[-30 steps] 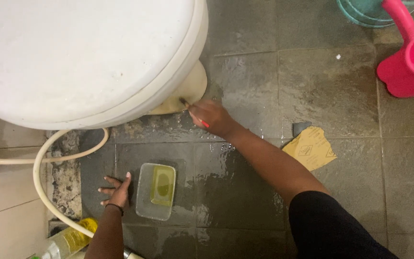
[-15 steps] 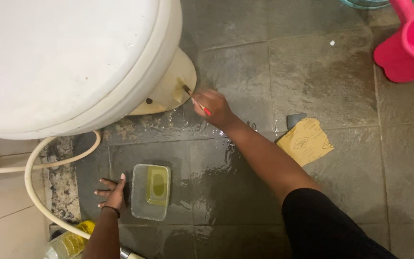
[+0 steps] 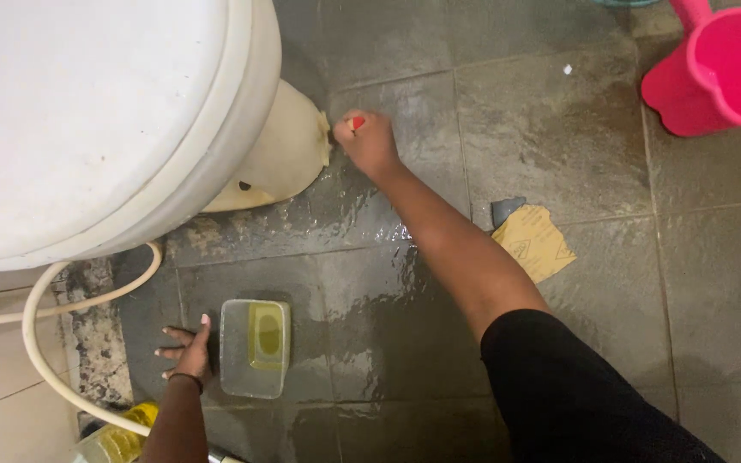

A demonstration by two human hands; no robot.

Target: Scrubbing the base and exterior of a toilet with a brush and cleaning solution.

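head camera looks steeply down at the floor (image 3: 559, 129), close

Toilet (image 3: 87, 111) up in the far left, base (image 3: 280, 154) poking out to its right onto the floor (image 3: 559, 129). Right hand (image 3: 369, 141) pressed against that base's right edge, small brush (image 3: 346, 125) in its grip touching the base. Left hand (image 3: 186, 350) flat on the floor near the bottom left, tray (image 3: 255, 347) just beside it on the right. Hose (image 3: 40, 343) curling left of that hand, bottle (image 3: 117, 441) below it. Sheet of sandpaper (image 3: 533, 243) right of the right forearm. Jug (image 3: 718, 73) off in the far right corner.
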